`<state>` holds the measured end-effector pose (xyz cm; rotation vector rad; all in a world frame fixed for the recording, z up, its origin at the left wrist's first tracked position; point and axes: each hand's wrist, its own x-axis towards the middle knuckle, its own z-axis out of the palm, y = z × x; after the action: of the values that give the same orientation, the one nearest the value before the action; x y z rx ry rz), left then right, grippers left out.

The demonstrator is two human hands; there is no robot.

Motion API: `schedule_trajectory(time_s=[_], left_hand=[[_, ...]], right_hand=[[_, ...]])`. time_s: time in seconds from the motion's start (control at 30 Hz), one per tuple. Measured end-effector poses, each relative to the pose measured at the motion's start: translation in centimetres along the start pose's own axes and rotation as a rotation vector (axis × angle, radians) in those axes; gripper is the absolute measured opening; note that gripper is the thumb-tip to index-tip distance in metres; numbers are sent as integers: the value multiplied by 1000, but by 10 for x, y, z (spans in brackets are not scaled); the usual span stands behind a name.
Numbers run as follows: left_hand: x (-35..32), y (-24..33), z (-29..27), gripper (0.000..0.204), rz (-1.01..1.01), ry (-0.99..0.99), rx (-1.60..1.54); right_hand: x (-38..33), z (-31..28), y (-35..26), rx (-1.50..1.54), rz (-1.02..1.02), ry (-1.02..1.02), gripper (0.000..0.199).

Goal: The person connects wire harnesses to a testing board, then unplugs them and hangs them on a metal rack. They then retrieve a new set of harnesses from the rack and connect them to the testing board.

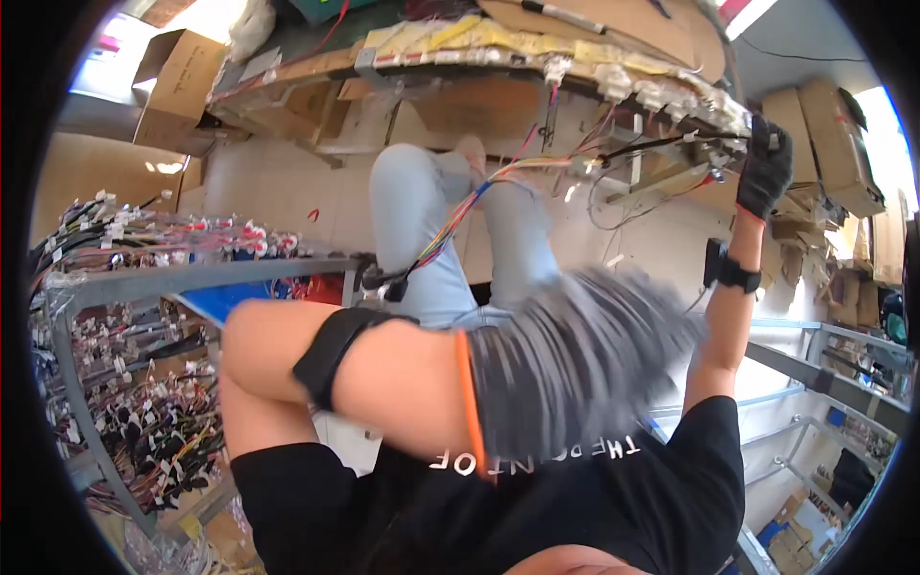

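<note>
My left hand (585, 359), in a grey striped glove with an orange cuff, is raised across my chest, close to the camera. Motion smears its fingers, so what it holds cannot be made out. At the right end of the bench edge, my right hand (767, 171) in a dark glove is closed on the black-sleeved branch of a wire harness (467, 204). Multicoloured wires of that harness hang down over my lap to a dark connector (391, 286). White connector holders (652, 96) line the bench edge beside my right hand.
A bench (431, 59) with yellow tape and cardboard curves across the front. On my left, a metal rack (192, 278) carries many bundled harnesses (144, 422). Cardboard boxes (182, 91) stand at the far left, with more boxes (834, 144) at right. Metal rails (834, 369) stand behind my right arm.
</note>
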<state>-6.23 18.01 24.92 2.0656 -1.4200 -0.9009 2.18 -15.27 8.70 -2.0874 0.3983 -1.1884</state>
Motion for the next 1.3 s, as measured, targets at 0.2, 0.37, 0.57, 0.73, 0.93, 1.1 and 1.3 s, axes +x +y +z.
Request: schedule_trajectory(time_s=[0.2,0.37,0.57,0.73,0.93,1.1,1.3], left_hand=[[21,-243,110,76,-385,953,285],[-6,-228,149,38,-318,591,209],[-78,-143,167,33,-106,-101,28],[-120,-196,244,33,-209,-166,-92],[-101,-190,151,31,-105,-206,24],[-86,-211,141,22,-83,164,114],[-61,-205,133,23,-63,57,-10]], right_hand=[[25,-82,-55,616,-221,-498,34],[-49,-62,-1,676,533,-644,48],[-114,114,9,937,631,-895,38],[-138,69,-20,732,384,-827,22],[-233,-80,-3,95,832,-1367,17],[-112,-89,27,-642,10,-517,38],[31,-34,115,-974,72,-694,17]])
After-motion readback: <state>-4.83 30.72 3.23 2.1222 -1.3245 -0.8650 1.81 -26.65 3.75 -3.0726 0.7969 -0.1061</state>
